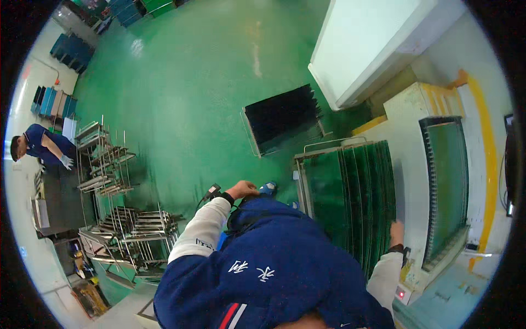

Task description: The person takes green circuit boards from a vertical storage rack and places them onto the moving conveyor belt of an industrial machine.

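Observation:
My left hand (243, 189) hangs over the floor in front of my waist, its fingers curled in with nothing visible in them. A dark band and a small black device sit on that wrist. My right hand (397, 234) is at the right edge of a rack of upright green panels (350, 192), beside the outermost panel. Its fingers look closed, and whether they grip that panel's edge is hard to see. The panels stand close together in a metal frame (303, 189) to my right. Farther right, a similar green panel (446, 186) shows inside a slotted opening of a white machine (412, 197).
A second rack with dark panels (282, 118) stands on the green floor (192, 77) ahead. At left are metal racks (104, 156), more metal frames (137, 230) and a co-worker (46, 142) in a dark shirt and light gloves. A large white cabinet (367, 49) stands far right.

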### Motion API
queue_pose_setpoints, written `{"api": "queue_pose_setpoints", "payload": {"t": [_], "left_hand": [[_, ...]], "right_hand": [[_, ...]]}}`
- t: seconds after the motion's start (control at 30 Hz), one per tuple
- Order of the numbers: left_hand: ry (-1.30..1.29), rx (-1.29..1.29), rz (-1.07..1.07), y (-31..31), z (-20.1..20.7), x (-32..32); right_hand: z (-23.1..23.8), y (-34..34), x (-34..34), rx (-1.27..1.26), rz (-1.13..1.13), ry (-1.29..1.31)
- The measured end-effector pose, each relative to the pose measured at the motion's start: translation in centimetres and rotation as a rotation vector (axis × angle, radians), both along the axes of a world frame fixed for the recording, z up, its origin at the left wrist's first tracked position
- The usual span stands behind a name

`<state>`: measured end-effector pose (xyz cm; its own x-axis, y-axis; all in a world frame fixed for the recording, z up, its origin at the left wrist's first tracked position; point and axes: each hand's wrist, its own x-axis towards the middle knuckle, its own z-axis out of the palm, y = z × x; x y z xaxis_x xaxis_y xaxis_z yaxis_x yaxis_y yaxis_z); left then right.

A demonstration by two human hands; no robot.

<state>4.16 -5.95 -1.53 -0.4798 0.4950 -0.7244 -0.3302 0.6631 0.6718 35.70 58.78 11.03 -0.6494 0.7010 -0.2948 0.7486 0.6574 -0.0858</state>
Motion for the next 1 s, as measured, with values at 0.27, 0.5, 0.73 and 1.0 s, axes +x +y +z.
{"api": "queue_pose_setpoints", "payload": {"t": [0.27,0.5,0.73,1.0], "left_hand": [[0.083,0.004,-0.042,4.4,-0.1,-0.7],[0.278,0.114,-0.104,13.0,0.6,-5.8],[0.362,0.311,-0.01,23.1,0.6,-9.0],[0.259,0.22,0.046,24.0,-0.3,-6.5]], "right_hand": [[1.2,0.0,-1.0,-0.272,-0.198,0.324],[-2.8,5.8,2.0,-0.272,-0.152,0.162],[-1.6,5.1,1.0,-0.238,-0.177,0.21],[0.8,3.3,-0.8,0.005,-0.012,0.007]]}}
